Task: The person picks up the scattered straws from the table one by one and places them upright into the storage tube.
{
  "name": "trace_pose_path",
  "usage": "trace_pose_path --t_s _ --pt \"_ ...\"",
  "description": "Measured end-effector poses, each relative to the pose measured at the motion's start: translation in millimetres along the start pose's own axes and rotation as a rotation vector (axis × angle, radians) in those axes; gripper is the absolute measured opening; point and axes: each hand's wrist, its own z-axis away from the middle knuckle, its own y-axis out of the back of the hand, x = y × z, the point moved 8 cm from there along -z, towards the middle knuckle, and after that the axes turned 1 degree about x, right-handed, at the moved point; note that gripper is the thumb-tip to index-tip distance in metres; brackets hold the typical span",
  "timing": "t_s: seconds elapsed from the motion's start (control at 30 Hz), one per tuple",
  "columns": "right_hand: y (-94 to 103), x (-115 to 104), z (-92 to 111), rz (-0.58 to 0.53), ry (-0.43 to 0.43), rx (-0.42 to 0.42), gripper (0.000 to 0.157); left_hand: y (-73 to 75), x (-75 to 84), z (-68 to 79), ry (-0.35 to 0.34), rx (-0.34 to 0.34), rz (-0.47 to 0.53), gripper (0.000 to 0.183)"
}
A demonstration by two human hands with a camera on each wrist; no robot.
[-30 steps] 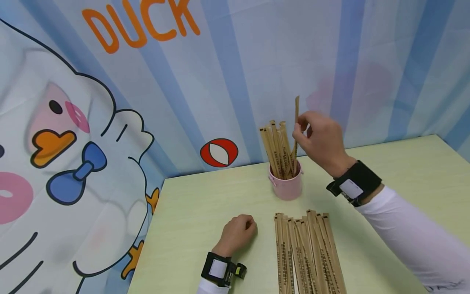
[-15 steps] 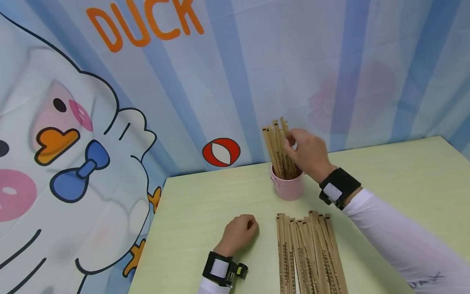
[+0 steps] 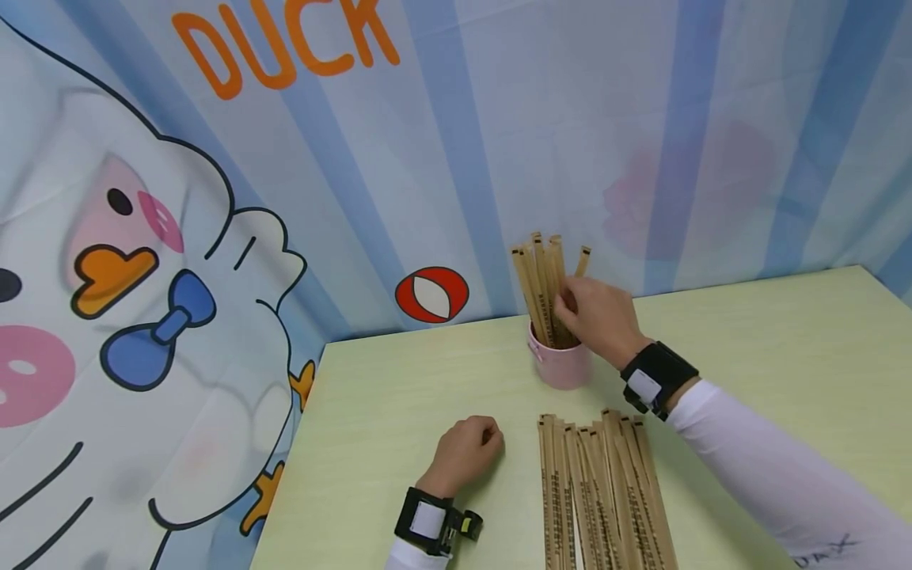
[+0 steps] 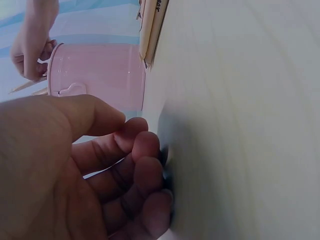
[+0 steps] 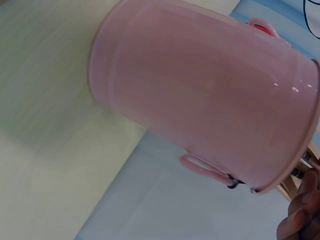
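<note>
Our right hand (image 3: pixel 602 318) now sits lower, its grip unclear to us, so another stick (image 3: pixel 583 262) seems housed in the bucket (image 3: pixel 563 369) just below it, while our left hand (image 3: pixel 465 454) curls loosely, empty.

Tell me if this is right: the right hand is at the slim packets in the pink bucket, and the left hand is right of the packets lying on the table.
Wrong side: the left hand is left of the packets lying on the table, as the head view shows. The rest stands.
</note>
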Motion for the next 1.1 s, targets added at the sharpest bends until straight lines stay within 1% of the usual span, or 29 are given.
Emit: trace_pose_path --t_s 0.23,0.37,0.5,0.67,0.9,1.0,1.1 --pt "-6.1 3.5 3.9 -0.009 0.001 -0.008 0.02 0.3 0.1 0.0 0.0 0.004 0.0 0.021" --pt "-5.3 4.1 4.8 -0.006 -0.011 -0.018 0.023 1.2 0.8 0.2 0.0 0.002 0.005 0.022" --pt "-0.9 5.2 9.8 -0.02 -0.038 -0.028 0.024 1.3 0.6 0.5 0.001 0.003 0.012 0.022" --pt "9.3 11.2 27.1 -0.05 -0.101 -0.035 0.021 -0.6 -0.2 0.2 -0.005 0.001 0.017 0.023" --pt "31.6 20.6 54.7 -0.052 -0.161 -0.016 0.022 1.5 -0.6 0.9 0.004 0.006 0.015 0.023" --pt "38.4 30.6 70.0 -0.056 -0.205 -0.048 0.023 1.9 -0.3 1.0 0.005 0.006 0.014 0.023" --pt "42.3 45.5 90.2 -0.057 -0.265 -0.117 0.026 0.9 -0.1 1.0 0.005 0.004 0.011 0.023"
